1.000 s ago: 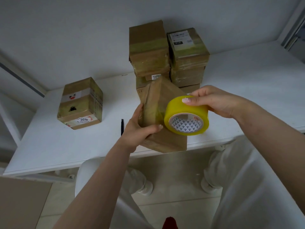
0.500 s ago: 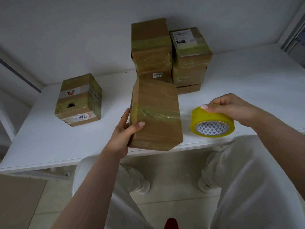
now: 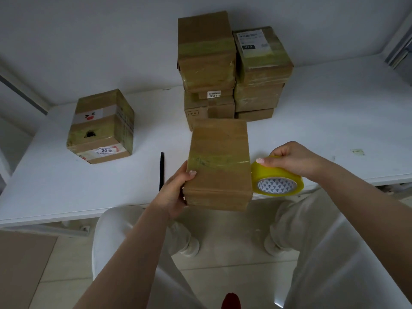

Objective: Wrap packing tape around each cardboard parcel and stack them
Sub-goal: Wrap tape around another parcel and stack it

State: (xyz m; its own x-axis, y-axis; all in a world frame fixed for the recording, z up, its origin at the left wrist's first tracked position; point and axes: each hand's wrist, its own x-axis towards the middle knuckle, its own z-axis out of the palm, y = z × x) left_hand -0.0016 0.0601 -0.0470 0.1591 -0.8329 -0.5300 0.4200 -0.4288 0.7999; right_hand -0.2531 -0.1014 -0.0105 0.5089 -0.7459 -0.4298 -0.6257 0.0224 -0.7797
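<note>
A: Status on the hands?

B: Left hand (image 3: 172, 192) is gripping the plain brown cardboard parcel (image 3: 219, 163) by its left edge, thumb lying over the top face, fingers going under. Parcel is sitting over the near edge of the white table (image 3: 334, 121), part of it overhanging toward the person's lap.

A: Right?

B: Right hand (image 3: 294, 160) is grasping the yellow roll of packing tape (image 3: 277, 180) from above, fingers curled over the rim. Roll is just beside the parcel's right side, at the table edge. A glossy strip of tape is running across the parcel's top face toward the roll.

A: Stack?

B: Two stacks of taped brown cardboard boxes (image 3: 231, 70) are standing against the wall behind the parcel, side by side and touching. Right stack is showing a white shipping label on top.

A: Anything else on the table?

B: A single squat brown box with a white face sticker and a "2010" label (image 3: 102, 127) is sitting well apart on the left. A thin black stick-shaped tool (image 3: 161, 168) is lying just left of the left hand; can't tell what it is.
</note>
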